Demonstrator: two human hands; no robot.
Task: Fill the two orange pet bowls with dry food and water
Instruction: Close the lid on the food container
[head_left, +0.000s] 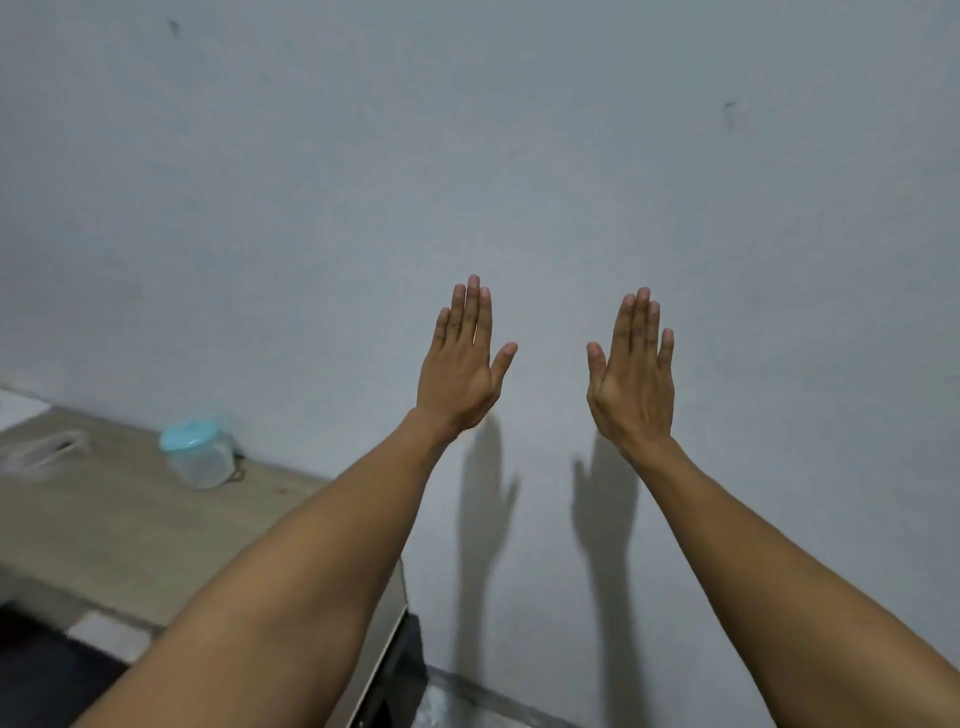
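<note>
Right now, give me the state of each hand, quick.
Left hand: open, fingers straight, holding nothing, raised before the wall.
Right hand: open, fingers straight, holding nothing, raised beside the left.

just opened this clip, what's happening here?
Nothing is being handled yet. The person holds the left hand and right hand up, flat and empty, backs to the camera, in front of a bare pale wall. To the left, a clear plastic jar with a light blue lid sits on a wooden surface. No orange bowls, food or water are in view.
</note>
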